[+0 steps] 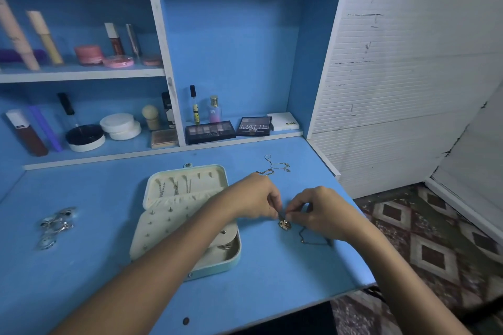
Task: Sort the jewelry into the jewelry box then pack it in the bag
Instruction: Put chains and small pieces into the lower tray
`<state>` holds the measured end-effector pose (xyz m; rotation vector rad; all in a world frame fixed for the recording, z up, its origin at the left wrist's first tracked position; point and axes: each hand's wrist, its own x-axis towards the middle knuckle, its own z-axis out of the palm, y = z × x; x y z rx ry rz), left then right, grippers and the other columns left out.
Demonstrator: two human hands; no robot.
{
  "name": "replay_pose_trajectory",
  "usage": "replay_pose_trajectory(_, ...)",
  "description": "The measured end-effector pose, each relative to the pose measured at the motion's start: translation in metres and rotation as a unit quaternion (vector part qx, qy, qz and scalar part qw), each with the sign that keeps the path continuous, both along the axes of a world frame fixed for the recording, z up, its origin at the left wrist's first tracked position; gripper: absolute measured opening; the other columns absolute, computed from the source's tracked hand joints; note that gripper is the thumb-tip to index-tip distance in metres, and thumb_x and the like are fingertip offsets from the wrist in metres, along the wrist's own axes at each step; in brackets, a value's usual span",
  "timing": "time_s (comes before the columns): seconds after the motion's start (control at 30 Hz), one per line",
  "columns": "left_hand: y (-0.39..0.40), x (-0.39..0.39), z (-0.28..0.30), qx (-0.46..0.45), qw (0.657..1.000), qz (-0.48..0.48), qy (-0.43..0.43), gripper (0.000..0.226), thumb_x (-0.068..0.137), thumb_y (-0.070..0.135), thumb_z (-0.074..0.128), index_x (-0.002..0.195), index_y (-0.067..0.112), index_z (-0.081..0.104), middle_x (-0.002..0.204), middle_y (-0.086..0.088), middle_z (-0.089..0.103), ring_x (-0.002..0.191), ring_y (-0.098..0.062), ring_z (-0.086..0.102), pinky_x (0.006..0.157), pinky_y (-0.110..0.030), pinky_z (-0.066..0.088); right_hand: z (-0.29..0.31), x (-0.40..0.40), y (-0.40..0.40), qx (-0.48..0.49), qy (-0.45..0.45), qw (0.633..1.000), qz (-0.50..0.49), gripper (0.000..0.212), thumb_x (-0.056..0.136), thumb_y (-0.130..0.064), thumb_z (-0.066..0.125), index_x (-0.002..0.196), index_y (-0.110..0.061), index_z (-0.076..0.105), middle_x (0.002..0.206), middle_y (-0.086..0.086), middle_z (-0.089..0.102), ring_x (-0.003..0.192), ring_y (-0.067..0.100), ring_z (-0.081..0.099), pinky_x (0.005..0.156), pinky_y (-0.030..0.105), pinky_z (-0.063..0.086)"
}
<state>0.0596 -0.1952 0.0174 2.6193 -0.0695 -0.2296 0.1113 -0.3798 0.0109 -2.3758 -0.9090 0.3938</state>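
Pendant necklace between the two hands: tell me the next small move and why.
Probably lift the pendant necklace off the desk and carry it left to the open jewelry box. Both the left hand and the right hand already pinch it near the pendant, its chain trails on the desk, and three necklaces already hang in the lid, with hooks beside them apparently free.

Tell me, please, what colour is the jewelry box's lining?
Cream, on the open jewelry box, seen in the head view.
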Motion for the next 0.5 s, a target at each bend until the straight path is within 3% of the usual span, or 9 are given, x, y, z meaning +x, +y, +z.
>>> replay_pose_trajectory(0.27, -0.0042, 0.001, 0.0017, 0.046, 0.999, -0.008, 0.0, 0.009, 0.089, 0.019, 0.066, 0.091, 0.02, 0.074, 0.069, 0.015, 0.059, 0.069, 0.005, 0.049, 0.072, -0.023, 0.048, -0.003, -0.0022, 0.0034, -0.007, -0.001, 1.0, 0.004, 0.02, 0.086, -0.022, 0.074, 0.074, -0.039, 0.071, 0.074, -0.017, 0.066, 0.063, -0.008, 0.055, 0.059, 0.008, 0.041)
replay_pose_trajectory(0.5, 0.0007, 0.0012, 0.0062, 0.066, 0.997, -0.011, 0.032, 0.018, 0.092, 0.015, 0.053, 0.096, 0.012, 0.07, 0.095, -0.001, 0.072, 0.09, -0.017, 0.064, 0.079, -0.031, 0.054, -0.0037, -0.0001, 0.0037, -0.008, -0.002, 1.0, 0.0, 0.02, 0.086, -0.02, 0.073, 0.074, -0.035, 0.072, 0.074, -0.015, 0.067, 0.059, -0.003, 0.053, 0.058, 0.011, 0.043)
